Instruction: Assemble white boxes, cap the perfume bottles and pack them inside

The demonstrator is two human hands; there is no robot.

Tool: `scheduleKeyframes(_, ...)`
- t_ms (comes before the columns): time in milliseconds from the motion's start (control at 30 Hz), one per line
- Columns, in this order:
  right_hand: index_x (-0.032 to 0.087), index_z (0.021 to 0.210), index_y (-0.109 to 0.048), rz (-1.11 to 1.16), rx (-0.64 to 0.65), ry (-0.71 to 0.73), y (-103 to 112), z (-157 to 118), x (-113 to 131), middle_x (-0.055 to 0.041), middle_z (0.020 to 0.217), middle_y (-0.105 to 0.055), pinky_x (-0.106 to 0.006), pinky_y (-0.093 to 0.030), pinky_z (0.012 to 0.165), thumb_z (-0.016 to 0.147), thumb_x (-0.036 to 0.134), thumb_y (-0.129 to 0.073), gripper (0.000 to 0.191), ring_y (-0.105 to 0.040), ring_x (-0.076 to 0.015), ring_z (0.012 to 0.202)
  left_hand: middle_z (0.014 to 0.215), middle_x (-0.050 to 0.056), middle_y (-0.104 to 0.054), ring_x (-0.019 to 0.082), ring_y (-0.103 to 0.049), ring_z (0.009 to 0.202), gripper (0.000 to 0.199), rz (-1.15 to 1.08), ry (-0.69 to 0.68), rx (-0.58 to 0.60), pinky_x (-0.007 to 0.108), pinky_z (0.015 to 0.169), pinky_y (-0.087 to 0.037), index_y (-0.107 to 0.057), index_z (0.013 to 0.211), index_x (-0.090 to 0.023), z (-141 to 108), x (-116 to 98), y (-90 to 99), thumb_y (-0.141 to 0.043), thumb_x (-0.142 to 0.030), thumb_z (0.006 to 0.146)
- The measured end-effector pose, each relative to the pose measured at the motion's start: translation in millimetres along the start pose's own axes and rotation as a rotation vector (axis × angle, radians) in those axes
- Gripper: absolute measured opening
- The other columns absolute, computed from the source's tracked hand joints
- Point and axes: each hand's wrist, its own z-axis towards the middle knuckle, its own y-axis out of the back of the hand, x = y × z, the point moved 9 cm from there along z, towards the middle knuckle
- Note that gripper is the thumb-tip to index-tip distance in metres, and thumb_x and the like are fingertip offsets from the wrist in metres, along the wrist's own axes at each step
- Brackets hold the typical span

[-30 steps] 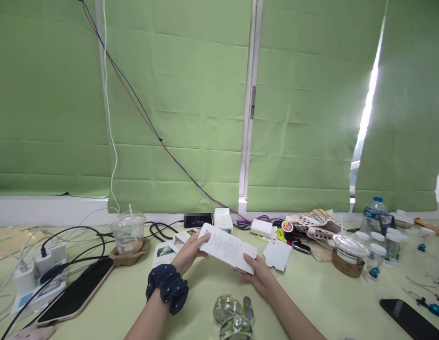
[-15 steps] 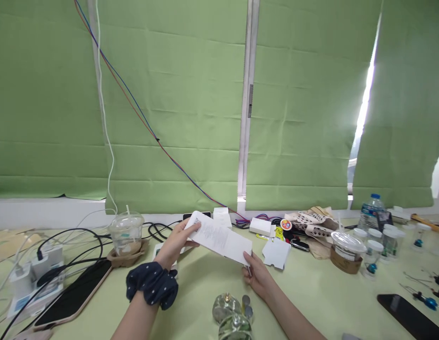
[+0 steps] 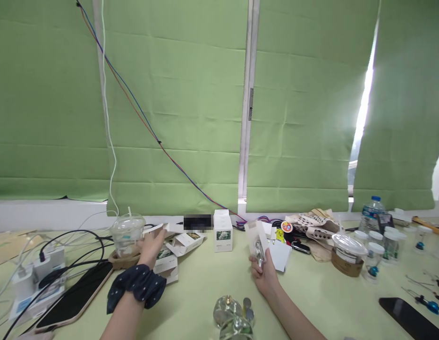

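Note:
My left hand (image 3: 151,249) is at the left of the table, its fingers closed on a white carton piece (image 3: 172,228), partly hidden behind the hand. Just right of it lie opened white cartons (image 3: 187,242) with printed pictures. My right hand (image 3: 266,275) is raised right of centre. Its thumb and fingers grip a whitish packet (image 3: 253,236) with a shiny, clear-silver object in its lower part; the exact kind is too small to tell. Between my forearms, near the front, stand two round glass pieces (image 3: 227,310) beside small grey discs (image 3: 247,307).
An upright white box (image 3: 223,232) stands at the back. A plastic cup (image 3: 127,233), cables and a phone (image 3: 78,295) are on the left. To the right are a lidded bowl (image 3: 348,255), small jars (image 3: 374,259), a bottle (image 3: 374,212) and another phone (image 3: 412,316).
My hands have parted; the long white printed carton no longer spans them. My left hand moved left to the opened cartons. My right hand now shows a packet with a shiny object.

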Motion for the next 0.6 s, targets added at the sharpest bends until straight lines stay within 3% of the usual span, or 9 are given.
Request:
scheduleKeyframes(67,0.022,0.066,-0.048,0.003,-0.001,0.012,2,1,6,0.0023,0.052,-0.059,-0.018,-0.013,0.033,0.071,0.077,-0.049,0.055,-0.022,-0.0024,0.029,0.144,0.033,-0.028,0.054,-0.008,0.138,0.067,0.082,0.022,-0.067,0.068,0.107,-0.016,-0.047,0.118,-0.002,-1,4,1.3,-0.068,-0.034,0.063)
scheduleKeyframes(167,0.023,0.070,-0.047,-0.015,0.015,0.016,1,2,12,0.0038,0.052,-0.057,-0.018,-0.014,0.034,0.071,0.077,-0.049,0.054,-0.024,-0.0032,0.030,0.149,0.034,-0.014,0.051,-0.005,0.140,0.073,0.146,-0.014,-0.079,0.064,0.109,-0.013,-0.042,0.126,-0.001,-7,-2,-4.7,-0.066,-0.033,0.065)
scheduleKeyframes(267,0.023,0.073,-0.047,-0.071,0.052,0.000,-4,1,11,0.0061,0.052,-0.056,-0.016,-0.013,0.035,0.068,0.071,-0.062,0.050,-0.024,-0.0022,0.030,0.151,0.025,-0.014,0.042,-0.004,0.143,0.068,0.136,-0.131,0.017,0.057,0.112,-0.013,-0.040,0.131,-0.008,-19,-19,-21.5,-0.061,-0.032,0.071)
scheduleKeyframes(300,0.023,0.072,-0.046,-0.101,0.072,-0.012,-7,0,9,0.0068,0.052,-0.056,-0.016,-0.012,0.035,0.066,0.068,-0.066,0.050,-0.023,-0.0014,0.030,0.150,0.023,-0.018,0.039,-0.007,0.143,0.065,0.120,-0.171,0.079,0.055,0.112,-0.015,-0.041,0.131,-0.010,-25,-26,-30.4,-0.060,-0.032,0.072)
scheduleKeyframes(367,0.021,0.071,-0.046,-0.177,0.133,-0.044,-16,-3,4,0.0071,0.051,-0.056,-0.015,-0.010,0.034,0.064,0.065,-0.071,0.051,-0.023,-0.0004,0.030,0.141,0.017,-0.036,0.035,-0.028,0.136,0.056,0.075,-0.233,0.266,0.048,0.107,-0.030,-0.048,0.126,-0.015,-44,-36,-54.5,-0.058,-0.036,0.075)
scheduleKeyframes(467,0.020,0.075,-0.052,-0.307,0.264,-0.078,-33,-13,-4,0.0057,0.051,-0.059,-0.014,-0.011,0.034,0.067,0.062,-0.072,0.048,-0.025,-0.0004,0.030,0.114,0.010,-0.060,0.026,-0.062,0.095,0.045,0.004,-0.250,0.652,0.034,0.076,-0.051,-0.060,0.113,-0.020,-89,-39,-99.4,-0.057,-0.049,0.078)
scheduleKeyframes(533,0.018,0.086,-0.059,-0.375,0.351,-0.087,-44,-22,-8,0.0042,0.051,-0.061,-0.014,-0.012,0.035,0.069,0.056,-0.074,0.045,-0.027,-0.0008,0.031,0.101,0.007,-0.064,0.018,-0.063,0.075,0.048,-0.033,-0.227,0.888,0.026,0.058,-0.049,-0.062,0.113,-0.022,-125,-33,-125.0,-0.059,-0.054,0.078)
scheduleKeyframes(600,0.016,0.099,-0.063,-0.436,0.446,-0.087,-55,-32,-12,0.0024,0.053,-0.063,-0.014,-0.015,0.036,0.070,0.051,-0.075,0.047,-0.031,-0.0017,0.033,0.093,0.005,-0.065,0.015,-0.061,0.068,0.053,-0.061,-0.194,1.052,0.022,0.051,-0.046,-0.060,0.118,-0.022,-155,-23,-143.2,-0.064,-0.053,0.075)
